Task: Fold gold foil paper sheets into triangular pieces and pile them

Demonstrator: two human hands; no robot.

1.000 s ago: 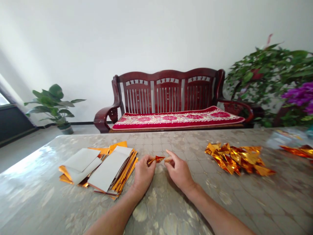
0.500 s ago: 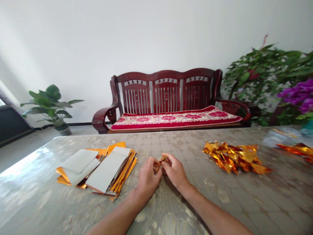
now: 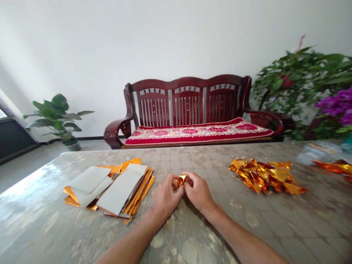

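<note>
Between the fingertips of both hands is a small folded piece of gold foil paper [image 3: 181, 180], its shiny side facing up. My left hand [image 3: 167, 194] is closed on its left side, and my right hand [image 3: 197, 190] pinches it from the right; the thumbs are close together. Much of the paper is hidden by the fingers. To the left lies a stack of foil paper sheets [image 3: 121, 190], white backs up with orange-gold edges showing. Over on the right is a heap of folded gold foil pieces [image 3: 266, 176].
The patterned table covering [image 3: 220, 227] spreads under everything. At the far right are a clear plastic bag [image 3: 316, 152] and more orange-gold foil [image 3: 337, 168]. Behind the table stands a wooden bench [image 3: 187, 106] with a red floral cushion, with potted plants [image 3: 59, 117] at either side.
The foil piece has turned between my fingers, so that more of its shiny face shows. My hands stay in nearly the same spot; the stack and heap look unchanged.
</note>
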